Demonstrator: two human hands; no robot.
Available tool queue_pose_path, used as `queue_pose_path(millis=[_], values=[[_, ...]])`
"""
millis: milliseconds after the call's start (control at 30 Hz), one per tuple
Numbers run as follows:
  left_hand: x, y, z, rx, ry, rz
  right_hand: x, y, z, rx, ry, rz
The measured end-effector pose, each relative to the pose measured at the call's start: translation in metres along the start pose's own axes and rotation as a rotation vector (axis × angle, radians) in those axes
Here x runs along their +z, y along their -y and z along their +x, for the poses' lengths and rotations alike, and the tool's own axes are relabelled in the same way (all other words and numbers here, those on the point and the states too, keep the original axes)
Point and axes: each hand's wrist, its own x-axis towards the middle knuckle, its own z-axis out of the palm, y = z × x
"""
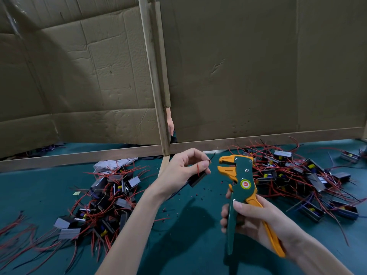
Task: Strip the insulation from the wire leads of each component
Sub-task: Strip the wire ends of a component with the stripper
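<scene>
above the green table mat (188, 245), near the middle of the head view, our left hand (184, 169) holds one component (198, 178), a small dark block, against the curled fingers. thumb and forefinger pinch its black lead (212, 156), whose free end points up and to the right; a red lead (197, 169) loops across the thumb. our right hand (256, 221) grips the wire stripper (241, 187), fingers curled round the green handle and the orange handle, thumb lying on the green one. the two handles stand apart. the tool is upright, with its orange jaws parted a little and facing left, just beside the tip of the black lead but not touching it. small bits of cut insulation (200, 195) lie scattered on the mat between and below the two hands. to the left lies a pile of components (111, 195) tangled in red and black leads, with a crumpled pale sheet (111, 164) at its far edge. to the right lies a second pile (297, 175), spread wider. we cannot tell which leads in either pile are stripped. behind both piles stands a cardboard wall (238, 76), braced by a wooden strip (155, 76) that runs down to the mat.
</scene>
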Motion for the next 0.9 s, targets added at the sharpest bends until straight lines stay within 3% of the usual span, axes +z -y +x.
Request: queue_pose_path(millis=[567, 900], values=[[-0.004, -0.004, -0.002, -0.049, 0.043, 0.11, -0.001, 0.0, -0.003, 0.018, 0.055, -0.085], [-0.007, -0.002, -0.002, -0.137, 0.106, 0.115, 0.015, -0.01, -0.005, 0.04, -0.156, -0.21]])
